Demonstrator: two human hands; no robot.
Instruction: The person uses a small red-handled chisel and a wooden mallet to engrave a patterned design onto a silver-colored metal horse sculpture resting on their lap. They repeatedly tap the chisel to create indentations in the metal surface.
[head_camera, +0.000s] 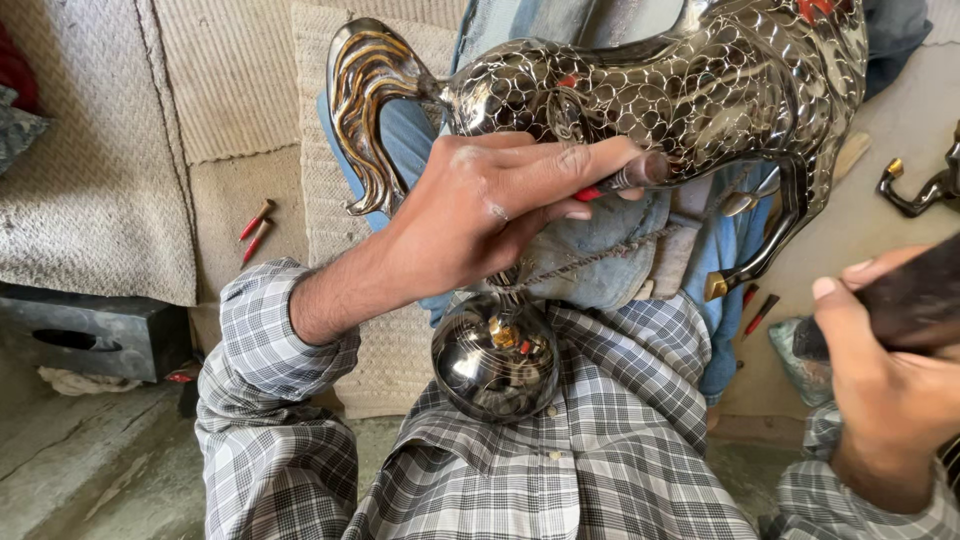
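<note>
The left hand (480, 215) is pinching a red-handled chisel (625, 180) against an engraved metal horse (640, 85) lying across the lap — the right hand (885, 375) is gripping a dark handle (915, 300), possibly a mallet's.

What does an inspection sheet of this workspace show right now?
Surface: beige woven mat on the floor.
Job's things: dark engraved metal horse figure across the lap; round metal ball base below it.
Clutter: small red-handled tools on the mat; another dark metal figure at right.
Grippers: left hand pinches a red-handled chisel against the horse; right hand grips a dark wooden mallet.
Cables: nothing seen.
Surroundings: grey metal block at left.
</note>
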